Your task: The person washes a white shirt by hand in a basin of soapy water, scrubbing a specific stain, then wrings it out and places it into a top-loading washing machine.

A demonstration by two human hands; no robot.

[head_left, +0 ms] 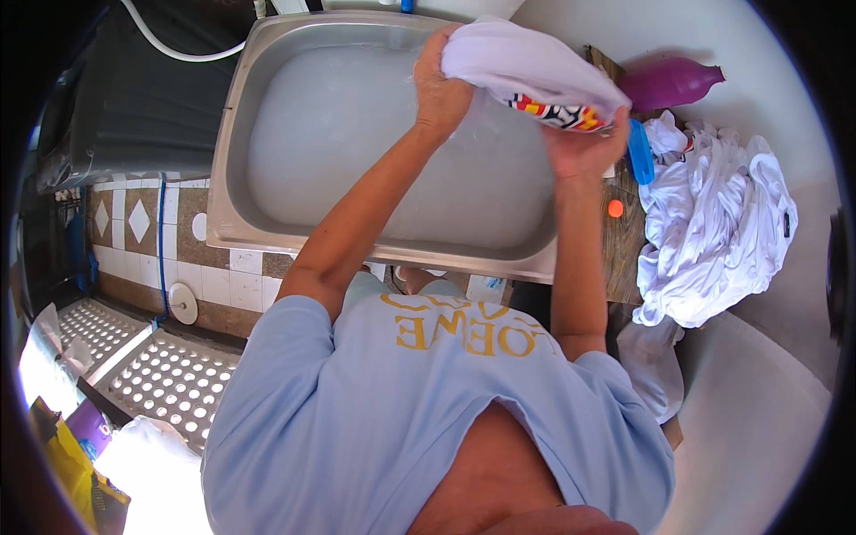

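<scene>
Over the far right part of a steel sink [446, 259], I hold up a bunched white garment [526, 62] with a red, yellow and black print. My left hand [443, 94] grips its left end, the fingers partly hidden by the cloth. At the lower right end, my right hand [587, 147] is closed on the fabric. Cloudy, greyish water [339, 134] fills the sink below both hands.
Right of the sink, a wooden board [624, 245] bears an orange cap [615, 209], a blue plastic object [640, 153] and a heap of white clothes [713, 232]. A purple bottle [669, 82] lies behind. A white hose [183, 55] curves at upper left.
</scene>
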